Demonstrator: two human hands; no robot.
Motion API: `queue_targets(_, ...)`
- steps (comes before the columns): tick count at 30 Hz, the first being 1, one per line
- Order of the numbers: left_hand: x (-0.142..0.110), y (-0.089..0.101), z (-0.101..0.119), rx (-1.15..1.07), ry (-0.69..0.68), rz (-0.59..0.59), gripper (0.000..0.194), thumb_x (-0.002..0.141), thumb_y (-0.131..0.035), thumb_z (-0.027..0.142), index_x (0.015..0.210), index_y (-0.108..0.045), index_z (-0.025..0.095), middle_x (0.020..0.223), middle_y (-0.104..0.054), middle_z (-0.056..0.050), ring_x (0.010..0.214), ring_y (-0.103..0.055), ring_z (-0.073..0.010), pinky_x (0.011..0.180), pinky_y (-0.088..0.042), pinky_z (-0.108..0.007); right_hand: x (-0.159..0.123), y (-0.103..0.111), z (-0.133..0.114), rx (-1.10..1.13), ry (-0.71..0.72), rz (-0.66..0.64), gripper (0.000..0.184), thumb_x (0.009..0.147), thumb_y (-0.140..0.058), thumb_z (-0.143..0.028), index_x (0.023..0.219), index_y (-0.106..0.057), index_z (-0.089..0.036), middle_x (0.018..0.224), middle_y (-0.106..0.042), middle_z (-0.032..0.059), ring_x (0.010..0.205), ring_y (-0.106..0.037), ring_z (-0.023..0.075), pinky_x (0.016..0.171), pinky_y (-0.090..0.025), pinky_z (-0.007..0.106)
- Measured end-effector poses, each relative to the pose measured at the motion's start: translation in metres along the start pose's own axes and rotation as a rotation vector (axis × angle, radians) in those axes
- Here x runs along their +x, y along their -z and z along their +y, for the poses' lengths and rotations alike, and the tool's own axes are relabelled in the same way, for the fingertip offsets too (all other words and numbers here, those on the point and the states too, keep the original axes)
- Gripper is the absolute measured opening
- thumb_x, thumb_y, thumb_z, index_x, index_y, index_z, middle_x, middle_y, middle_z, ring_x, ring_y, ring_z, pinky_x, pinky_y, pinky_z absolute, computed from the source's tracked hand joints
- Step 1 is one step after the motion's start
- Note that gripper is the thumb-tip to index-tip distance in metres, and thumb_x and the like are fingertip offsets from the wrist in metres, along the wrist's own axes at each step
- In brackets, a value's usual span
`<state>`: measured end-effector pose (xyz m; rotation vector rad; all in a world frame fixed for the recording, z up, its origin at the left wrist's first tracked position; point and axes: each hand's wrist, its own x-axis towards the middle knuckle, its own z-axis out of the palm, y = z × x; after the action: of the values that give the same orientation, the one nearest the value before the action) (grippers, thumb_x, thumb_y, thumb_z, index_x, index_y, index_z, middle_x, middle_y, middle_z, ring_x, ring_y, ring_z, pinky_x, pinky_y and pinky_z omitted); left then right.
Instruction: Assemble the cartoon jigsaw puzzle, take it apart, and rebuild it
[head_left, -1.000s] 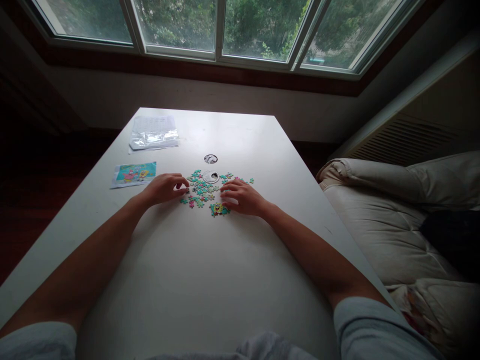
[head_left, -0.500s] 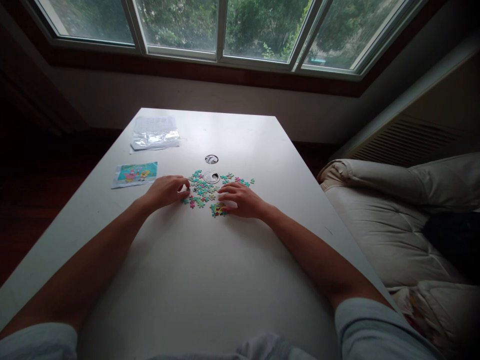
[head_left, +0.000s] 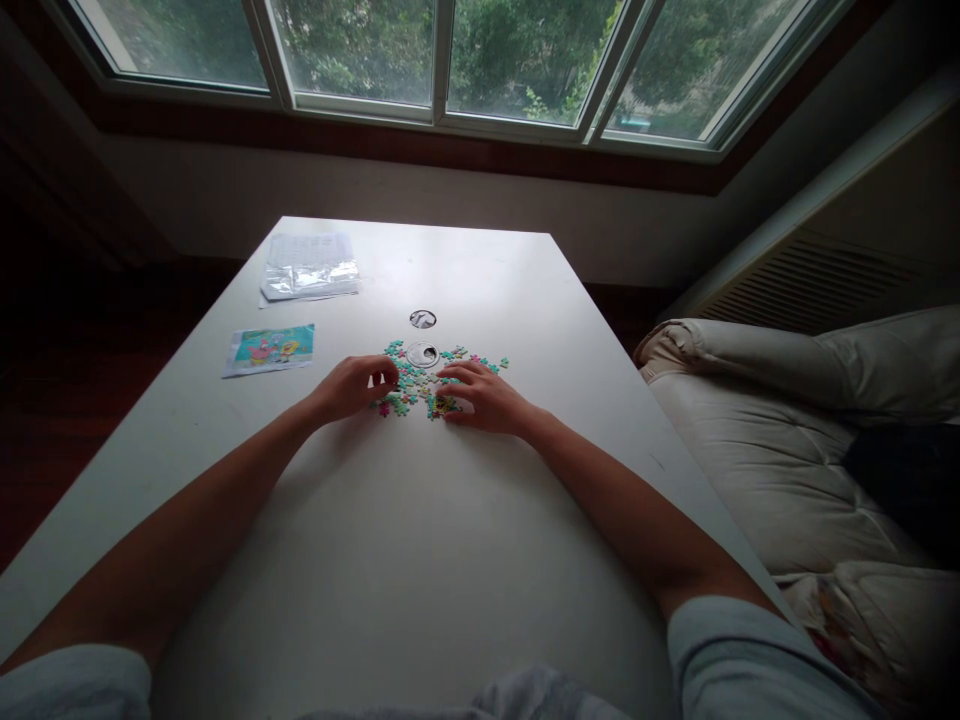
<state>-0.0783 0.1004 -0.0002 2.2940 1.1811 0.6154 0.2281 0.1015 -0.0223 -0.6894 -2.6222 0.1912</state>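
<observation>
Loose jigsaw pieces (head_left: 411, 380), mostly turquoise with some pink and yellow, lie scattered between my hands. My left hand (head_left: 352, 388) is over the left side of the pile, thumb and index finger curled together in a pinch. Whatever sits between those fingertips is too small to make out. Fingers spread, my right hand (head_left: 487, 400) rests at the right of the pile. Its thumb and fingertips touch a small joined puzzle section (head_left: 444, 405) with yellow on it, partly covered by the hand.
The white table (head_left: 405, 560) carries a puzzle picture sheet (head_left: 271, 347) and a clear plastic packet with papers (head_left: 311, 268) at the left. Two round, coin-like discs, a farther one (head_left: 423, 319) and a nearer one (head_left: 423, 354), lie beyond the pieces. A padded seat (head_left: 750, 450) stands to the right.
My left hand has moved right, further over the pieces. The joined section has shifted slightly away from me and to the right, under my right hand's fingers.
</observation>
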Motion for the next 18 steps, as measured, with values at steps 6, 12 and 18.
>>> queue_targets(6,0.008,-0.026,0.020,-0.174,0.059,0.060,0.014,0.086,-0.063,0.031,0.096,-0.068,0.021,0.080,-0.070,0.001,0.071,-0.061,-0.0136,0.069,-0.046,-0.027,0.002,-0.002,0.004,-0.003,-0.033,0.081,0.023,0.096,-0.063,-0.035,0.117,-0.068,-0.026,0.126,-0.069,0.0097,0.121,-0.058,0.0286,0.104,-0.045,0.049)
queue_targets(12,0.008,-0.043,0.034,-0.441,0.159,0.122,0.027,0.083,-0.072,0.036,0.103,-0.062,0.020,0.083,-0.070,-0.003,0.073,-0.061,-0.0155,0.067,-0.046,-0.028,0.005,0.000,-0.006,0.008,-0.020,0.158,0.023,0.102,-0.053,-0.037,0.115,-0.067,-0.025,0.104,-0.073,0.0076,0.096,-0.062,0.0233,0.090,-0.049,0.040)
queue_targets(18,0.005,-0.046,0.050,-0.829,0.250,0.111,0.037,0.081,-0.077,0.041,0.106,-0.061,0.019,0.087,-0.070,-0.003,0.077,-0.061,-0.0151,0.069,-0.043,-0.027,0.006,0.000,-0.015,-0.085,0.122,0.253,0.022,0.103,-0.053,-0.031,0.119,-0.064,-0.023,0.103,-0.071,0.0072,0.093,-0.060,0.0220,0.085,-0.049,0.038)
